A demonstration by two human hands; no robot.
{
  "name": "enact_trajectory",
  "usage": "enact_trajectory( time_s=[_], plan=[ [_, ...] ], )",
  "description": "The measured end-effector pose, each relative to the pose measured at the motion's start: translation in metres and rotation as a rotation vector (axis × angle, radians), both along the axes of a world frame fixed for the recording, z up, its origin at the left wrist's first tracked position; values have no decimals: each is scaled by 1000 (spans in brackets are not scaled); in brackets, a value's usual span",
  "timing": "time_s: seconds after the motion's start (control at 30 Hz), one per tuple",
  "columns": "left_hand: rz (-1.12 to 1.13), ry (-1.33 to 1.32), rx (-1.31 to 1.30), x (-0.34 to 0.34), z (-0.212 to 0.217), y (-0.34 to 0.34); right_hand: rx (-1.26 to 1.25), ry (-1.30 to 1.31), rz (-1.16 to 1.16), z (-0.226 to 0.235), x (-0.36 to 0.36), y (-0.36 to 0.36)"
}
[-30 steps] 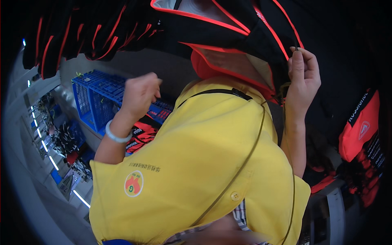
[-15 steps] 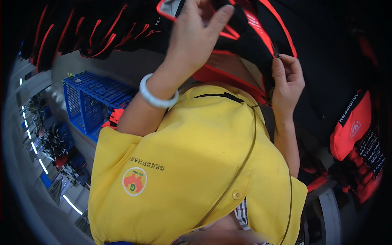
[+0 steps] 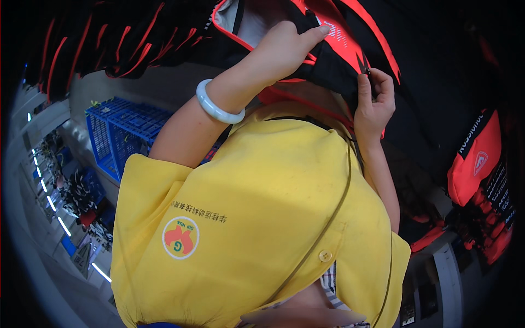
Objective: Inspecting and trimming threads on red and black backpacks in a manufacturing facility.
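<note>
Overhead, a black-and-red garment [image 3: 333,49] is held at the far side of the scene. Its fabric is gripped by the left hand [image 3: 284,46], thumb extended rightward, and a red-edged seam running far to near is pinched by the right hand [image 3: 374,101], just beside it.

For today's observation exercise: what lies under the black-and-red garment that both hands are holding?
Under the black-and-red garment, held by the left hand and right hand, shows the yellow shirt. Whatever lies beneath the garment's folds is covered.

Head cam, looks down, close on torso.
</note>
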State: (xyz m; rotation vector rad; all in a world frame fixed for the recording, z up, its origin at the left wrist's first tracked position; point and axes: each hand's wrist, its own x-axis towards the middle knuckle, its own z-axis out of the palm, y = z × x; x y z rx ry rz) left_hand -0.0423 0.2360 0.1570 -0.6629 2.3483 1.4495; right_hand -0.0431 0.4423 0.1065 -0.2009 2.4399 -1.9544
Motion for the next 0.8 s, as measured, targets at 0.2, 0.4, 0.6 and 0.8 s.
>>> enact_trajectory(
  time_s=[0.2, 0.4, 0.6, 0.8],
  plan=[
    [259, -24, 474, 0, -17, 9, 62, 56, -43, -6, -1, 3],
    [300, 24, 568, 16, -14, 15, 3, -15, -7, -10, 11, 12],
    [189, -53, 440, 41, -14, -4, -151, -167, 68, -18, 32, 21],
    [110, 231, 442, 56, -24, -20, -281, -350, 156, -20, 38, 30]
  ],
)
